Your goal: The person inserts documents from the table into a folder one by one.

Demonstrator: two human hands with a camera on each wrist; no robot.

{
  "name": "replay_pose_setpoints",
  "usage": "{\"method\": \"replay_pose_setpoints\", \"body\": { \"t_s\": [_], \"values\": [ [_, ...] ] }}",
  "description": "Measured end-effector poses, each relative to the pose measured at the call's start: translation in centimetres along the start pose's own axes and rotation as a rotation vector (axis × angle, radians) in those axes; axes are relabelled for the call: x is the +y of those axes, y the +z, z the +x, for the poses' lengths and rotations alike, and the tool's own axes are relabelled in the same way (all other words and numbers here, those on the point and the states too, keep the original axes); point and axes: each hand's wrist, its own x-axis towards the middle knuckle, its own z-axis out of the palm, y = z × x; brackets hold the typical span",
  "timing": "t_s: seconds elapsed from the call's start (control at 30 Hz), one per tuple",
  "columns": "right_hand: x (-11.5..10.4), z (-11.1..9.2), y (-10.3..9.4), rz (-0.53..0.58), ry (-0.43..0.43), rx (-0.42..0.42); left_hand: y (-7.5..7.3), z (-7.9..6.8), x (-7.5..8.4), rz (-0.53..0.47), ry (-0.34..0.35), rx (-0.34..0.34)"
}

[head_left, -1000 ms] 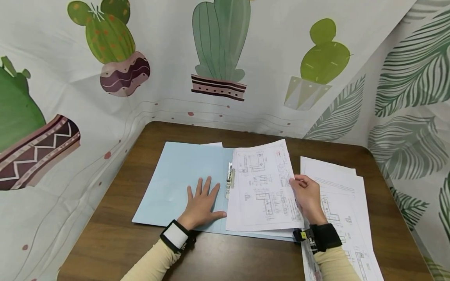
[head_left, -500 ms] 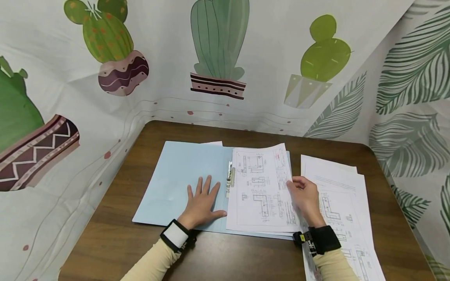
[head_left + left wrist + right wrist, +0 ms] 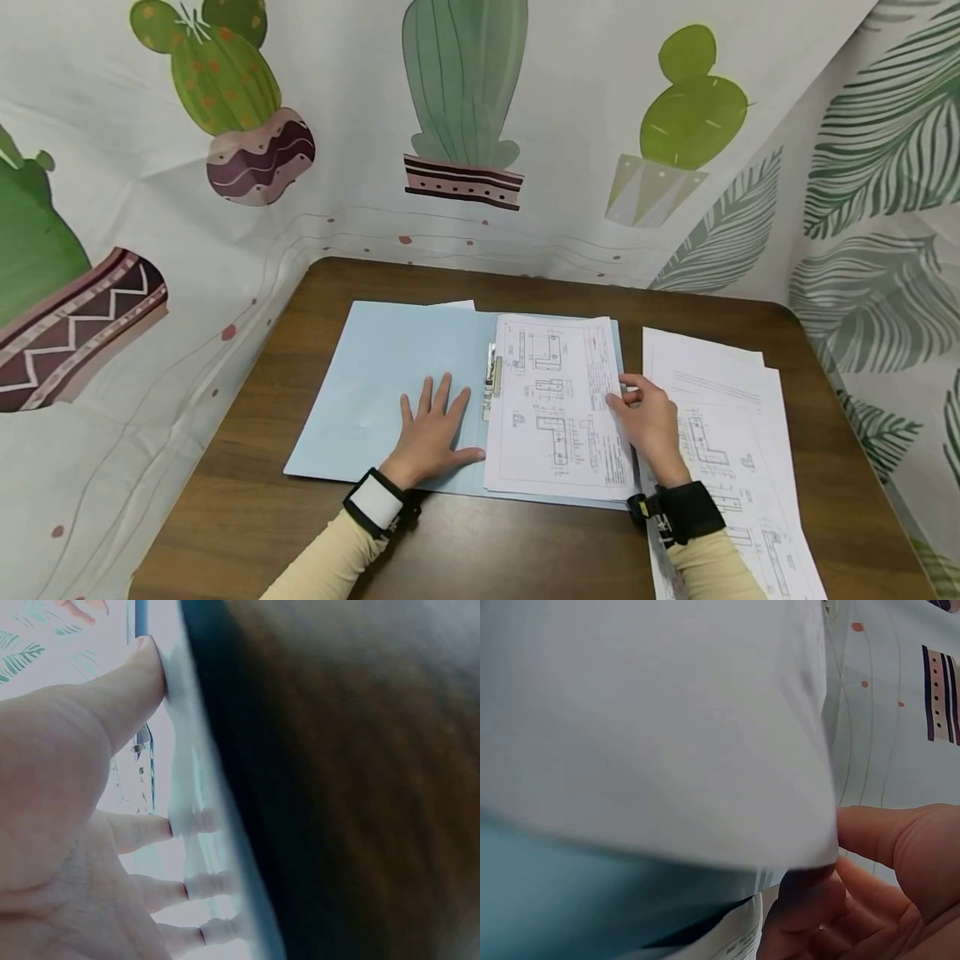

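Note:
A light blue folder [image 3: 352, 392] lies spread on the table, with a metal clip [image 3: 491, 375] along its spine. My left hand [image 3: 426, 440] rests on the folder's left cover, fingers spread and thumb towards the spine. On the right cover lie sheets of paper printed with technical drawings. My right hand [image 3: 651, 423] pinches the right edge of the top sheet [image 3: 577, 400] between thumb and fingers. In the right wrist view this sheet [image 3: 667, 742] bends up over the blue cover, its edge between thumb and index finger.
To the right of the folder, more printed sheets [image 3: 738, 458] overlap on the brown wooden table [image 3: 480, 550], partly under my right forearm. A white paper corner [image 3: 457, 305] sticks out behind the folder. A cloth [image 3: 337, 100] printed with cacti hangs behind the table.
My right hand has moved slightly left and lowered the top sheet, which now lies flatter over the right cover. The left hand stays in place.

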Motion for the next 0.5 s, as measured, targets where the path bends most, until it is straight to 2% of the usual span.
{"method": "replay_pose_setpoints", "body": {
  "t_s": [0.2,0.5],
  "values": [
    [-0.01,-0.02,0.24,-0.084,-0.014,0.003,0.06,0.05,0.02,0.003,0.002,0.001],
    [0.03,-0.12,0.32,-0.161,-0.011,-0.05,0.05,0.08,-0.03,0.005,0.002,0.006]
  ]
}}
